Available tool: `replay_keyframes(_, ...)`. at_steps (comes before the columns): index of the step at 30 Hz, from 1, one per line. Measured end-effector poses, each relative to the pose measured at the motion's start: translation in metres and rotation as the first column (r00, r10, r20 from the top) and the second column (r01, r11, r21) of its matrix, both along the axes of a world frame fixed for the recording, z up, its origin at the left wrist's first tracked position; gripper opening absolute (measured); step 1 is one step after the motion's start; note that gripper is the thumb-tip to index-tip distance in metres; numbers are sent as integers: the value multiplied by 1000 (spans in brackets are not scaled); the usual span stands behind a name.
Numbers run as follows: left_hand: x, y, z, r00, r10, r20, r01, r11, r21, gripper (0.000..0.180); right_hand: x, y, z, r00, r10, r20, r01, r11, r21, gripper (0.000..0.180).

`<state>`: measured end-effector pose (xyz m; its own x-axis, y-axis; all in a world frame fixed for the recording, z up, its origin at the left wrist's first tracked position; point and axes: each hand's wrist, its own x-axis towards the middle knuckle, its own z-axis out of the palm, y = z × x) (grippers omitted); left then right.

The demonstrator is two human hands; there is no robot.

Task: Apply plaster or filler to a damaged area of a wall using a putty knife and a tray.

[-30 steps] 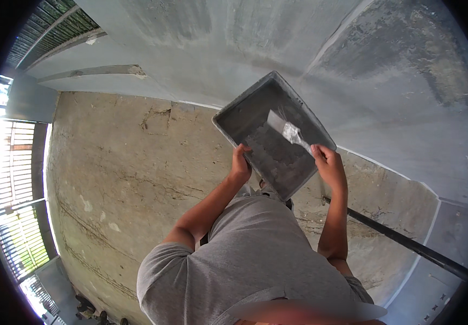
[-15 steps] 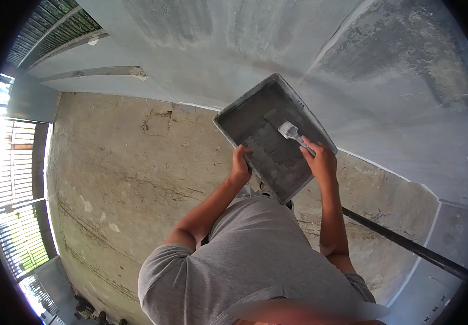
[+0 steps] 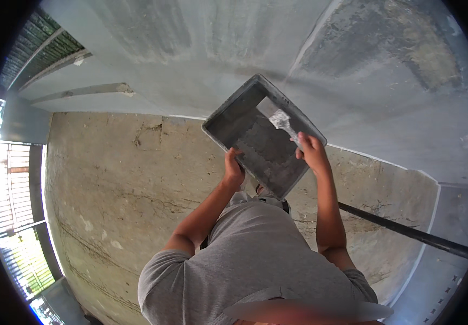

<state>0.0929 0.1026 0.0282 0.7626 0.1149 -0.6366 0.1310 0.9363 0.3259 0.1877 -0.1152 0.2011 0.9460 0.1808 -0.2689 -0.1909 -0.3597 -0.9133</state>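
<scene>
My left hand (image 3: 234,167) grips the near left rim of a rectangular grey tray (image 3: 227,111), its thumb over the edge and its other fingers mostly hidden beneath. The tray is held at an angle in front of my body, with dark grey paste (image 3: 263,157) spread over its bottom. In my right hand (image 3: 313,153) is a putty knife (image 3: 280,119), gripped by the handle. Its wide flat blade points to the far left over the tray's inside, and whitish stuff is crusted where blade and handle meet. Whether the blade touches the tray cannot be told.
Ahead rises a grey wall (image 3: 217,70) with darker rough patches. A stained concrete floor (image 3: 120,179) lies below. A black pole (image 3: 407,232) slants out at the right of my body. Slatted openings (image 3: 21,179) let in bright light on the left.
The putty knife has lifted and turned, so its blade now shows pale instead of dark against the paste. Tray and both hands sit slightly further left in view.
</scene>
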Motion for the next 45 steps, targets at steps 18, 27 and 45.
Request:
replay_keyframes(18, -1, -1, 47, 998, -50, 29, 48, 997, 63, 32, -27, -118, 42, 985, -83, -150, 119, 961, 249, 19)
replay_keyframes(27, -2, 2, 43, 995, 5, 96, -20, 987, 157, 38, -15, -139, -10, 825, -564, -26, 562, 817, 127, 30)
replay_keyframes(45, -6, 13, 66, 997, 27, 66, -39, 979, 201, 48, 68, -118, 166, 485, -345, 804, 577, 817, 2, 31)
